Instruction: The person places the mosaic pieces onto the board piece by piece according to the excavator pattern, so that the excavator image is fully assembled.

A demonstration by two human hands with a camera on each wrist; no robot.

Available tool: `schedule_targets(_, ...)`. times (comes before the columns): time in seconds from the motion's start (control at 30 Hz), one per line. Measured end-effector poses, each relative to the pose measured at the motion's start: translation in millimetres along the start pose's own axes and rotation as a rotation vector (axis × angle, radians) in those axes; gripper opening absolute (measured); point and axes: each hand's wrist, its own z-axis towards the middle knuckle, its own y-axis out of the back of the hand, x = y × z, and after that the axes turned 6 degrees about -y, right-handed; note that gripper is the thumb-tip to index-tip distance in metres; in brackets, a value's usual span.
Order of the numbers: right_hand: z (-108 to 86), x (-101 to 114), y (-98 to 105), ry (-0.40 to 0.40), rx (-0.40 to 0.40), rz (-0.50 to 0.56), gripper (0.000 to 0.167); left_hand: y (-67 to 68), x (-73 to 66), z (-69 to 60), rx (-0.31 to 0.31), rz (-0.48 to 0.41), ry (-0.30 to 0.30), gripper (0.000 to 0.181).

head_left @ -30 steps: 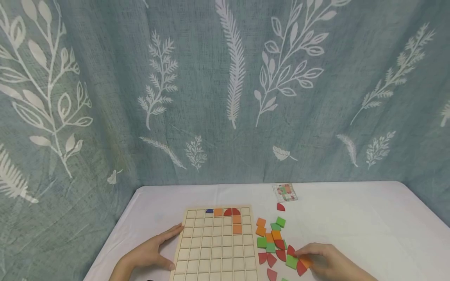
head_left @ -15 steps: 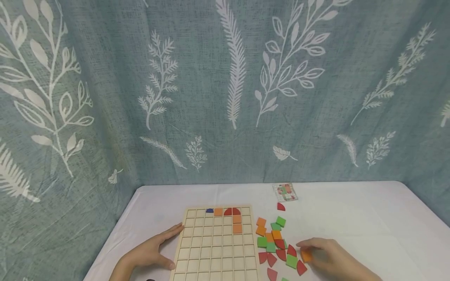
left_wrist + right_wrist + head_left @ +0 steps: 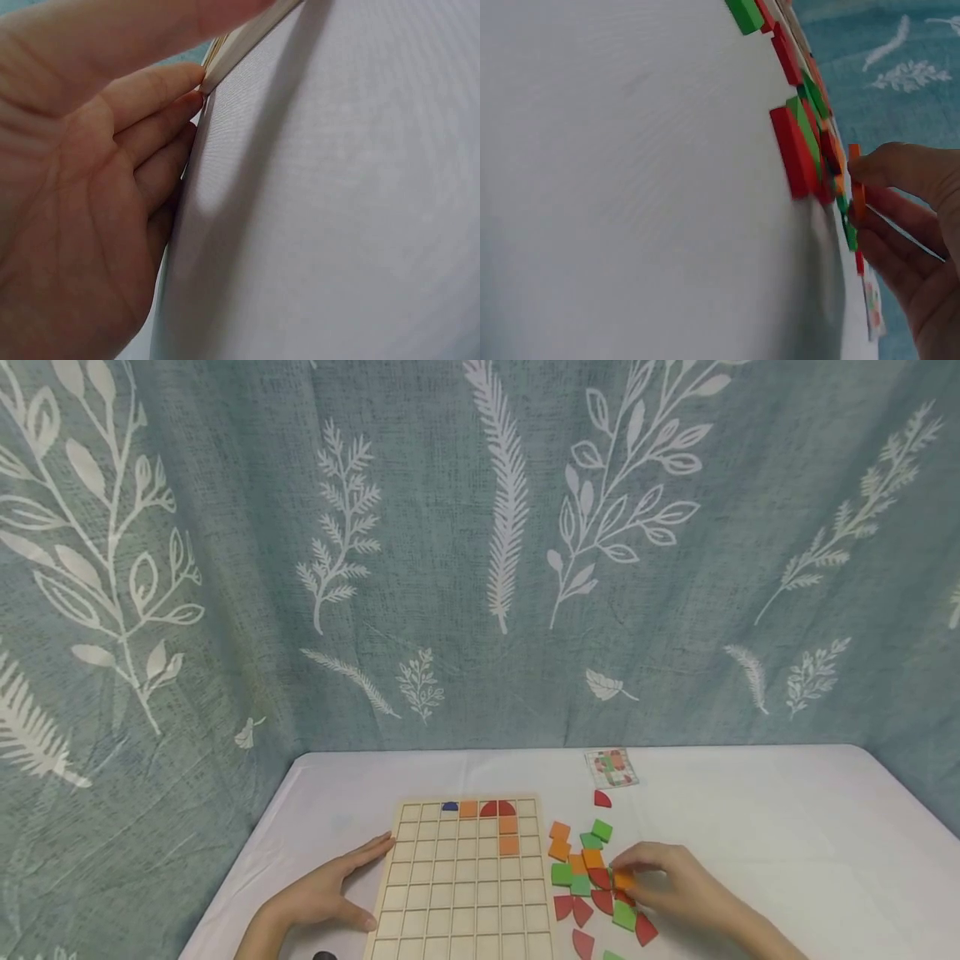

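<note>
My right hand [image 3: 667,881] pinches an orange square tile [image 3: 857,184] between thumb and fingers, above the pile's right side in the head view. Under and beside it lie red quarter-circle tiles [image 3: 646,930] and a green square tile [image 3: 624,915]. My left hand [image 3: 322,897] rests at the left edge of the wooden grid board [image 3: 450,897], its fingertips and thumb touching that edge; the left wrist view shows the fingers nearly straight. In the board's top row sit a blue half-round tile [image 3: 450,807], an orange square and two red quarter-circles. Two more orange squares [image 3: 508,845] stand below them.
A small printed pattern card [image 3: 611,768] lies at the back of the white table [image 3: 750,827], behind a lone red quarter-circle. Several orange, green and red tiles spread along the board's right side. A patterned blue-green curtain [image 3: 450,568] hangs behind. A dark object [image 3: 324,956] shows near my left wrist.
My right hand has lifted the orange square tile and moved it left and away from me, over the pile. The left hand stays at the board's edge.
</note>
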Motion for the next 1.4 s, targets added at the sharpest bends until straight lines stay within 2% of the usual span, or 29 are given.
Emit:
schedule_targets(0.27, 50.5, 18.3, -21.7, 0.199, -0.057, 0.030, 0.016, -0.9, -3.5, 1.1, 0.012, -0.015, -0.028, 0.098)
schedule_targets(0.37, 69.9, 28.3, -32.3, 0.246, -0.081, 0.032, 0.017, -1.2, -3.9, 1.8, 0.011, -0.005, -0.028, 0.098)
schedule_targets(0.47, 88.2, 38.6, -42.8, 0.270, -0.084, 0.016, 0.017, -0.7, -2.9, 2.3, 0.009, -0.016, -0.033, 0.098)
schedule_targets(0.77, 136.5, 57.4, -74.2, 0.224, -0.076, -0.097, 0.013, 0.3, -1.5, 0.3, 0.008, -0.030, -0.029, 0.098)
schedule_targets(1.07, 151.0, 62.0, -81.1, 0.261, -0.043, -0.273, 0.012, -0.4, -2.7, -1.0, 0.007, 0.003, -0.033, 0.097)
schedule_targets(1.4, 150.8, 65.0, -84.7, 0.333, -0.006, -0.339, 0.017, -0.2, 0.2, -3.0, -0.001, -0.007, -0.038, 0.096)
